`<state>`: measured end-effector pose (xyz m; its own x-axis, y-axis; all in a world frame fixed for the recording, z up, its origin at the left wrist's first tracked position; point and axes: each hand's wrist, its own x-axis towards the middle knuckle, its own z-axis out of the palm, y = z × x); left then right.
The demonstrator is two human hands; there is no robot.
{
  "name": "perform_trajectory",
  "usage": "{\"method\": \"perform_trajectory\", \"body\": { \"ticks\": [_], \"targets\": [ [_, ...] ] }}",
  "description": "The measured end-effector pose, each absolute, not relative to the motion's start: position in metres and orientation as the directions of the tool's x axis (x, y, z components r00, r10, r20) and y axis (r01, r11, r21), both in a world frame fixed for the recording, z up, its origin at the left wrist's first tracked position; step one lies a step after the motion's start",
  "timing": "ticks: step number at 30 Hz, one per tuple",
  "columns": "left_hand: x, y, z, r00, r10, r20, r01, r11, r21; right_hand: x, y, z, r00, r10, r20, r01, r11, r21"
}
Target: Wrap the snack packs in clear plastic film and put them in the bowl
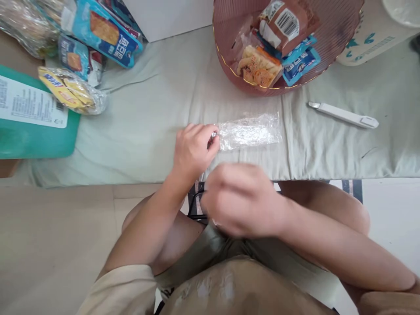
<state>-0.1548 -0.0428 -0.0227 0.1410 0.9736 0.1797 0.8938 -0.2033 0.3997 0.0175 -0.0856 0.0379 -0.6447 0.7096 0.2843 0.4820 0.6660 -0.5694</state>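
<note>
My left hand rests on the cloth-covered surface, its fingers curled round one end of a clear plastic bag. The bag stretches flat to the right, thin and crinkled. A small shiny bit shows between thumb and forefinger; I cannot make out what it is. Nearer to me, my right hand is raised over the front edge and blurred by motion. Its fingers are curled in, and whatever they may hold is hidden. A white utility knife lies to the right of the bag.
A pink ribbed bowl with packaged snacks stands at the back, beside a white container. Blue snack packets, a yellow wrapped pack and a green box occupy the left. The surface's front edge is just above my knees.
</note>
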Motion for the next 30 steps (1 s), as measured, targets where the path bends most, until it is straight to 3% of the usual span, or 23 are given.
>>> {"method": "perform_trajectory", "body": {
  "ticks": [2,5,8,11,15,18,22,25,30],
  "targets": [
    [-0.155,-0.043,-0.023,0.139,0.971,0.195,0.897,-0.207,0.39,0.023,-0.065,0.018,-0.554,0.681,0.48,0.557,0.731,-0.394],
    [-0.155,-0.044,-0.022,0.119,0.969,0.218,0.903,-0.197,0.382,0.036,-0.049,-0.012,-0.445,0.792,0.418,0.747,0.586,-0.315],
    [-0.155,-0.044,-0.017,0.151,0.965,0.214,0.88,-0.229,0.416,0.045,-0.044,-0.029,-0.416,0.812,0.409,0.771,0.554,-0.315],
    [-0.158,-0.042,-0.011,0.252,0.946,0.204,0.789,-0.323,0.522,0.049,-0.039,-0.033,-0.374,0.819,0.435,0.785,0.529,-0.321],
    [-0.167,-0.039,-0.004,0.244,0.94,0.237,0.71,-0.34,0.617,0.058,-0.027,-0.035,-0.446,0.798,0.406,0.67,0.598,-0.44],
    [-0.171,-0.04,-0.001,0.372,0.891,0.26,0.665,-0.451,0.595,0.068,-0.02,-0.037,-0.606,0.704,0.37,0.518,0.702,-0.489],
    [-0.167,-0.047,-0.003,0.607,0.774,0.179,0.588,-0.589,0.555,0.078,-0.021,-0.034,-0.616,0.716,0.329,0.543,0.688,-0.481],
    [-0.165,-0.048,-0.007,0.603,0.791,0.104,0.633,-0.554,0.54,0.083,-0.025,-0.03,-0.604,0.738,0.3,0.566,0.663,-0.491],
    [-0.166,-0.041,-0.01,0.535,0.837,0.117,0.655,-0.498,0.568,0.084,-0.028,-0.028,-0.647,0.706,0.287,0.539,0.69,-0.482]
  ]
}}
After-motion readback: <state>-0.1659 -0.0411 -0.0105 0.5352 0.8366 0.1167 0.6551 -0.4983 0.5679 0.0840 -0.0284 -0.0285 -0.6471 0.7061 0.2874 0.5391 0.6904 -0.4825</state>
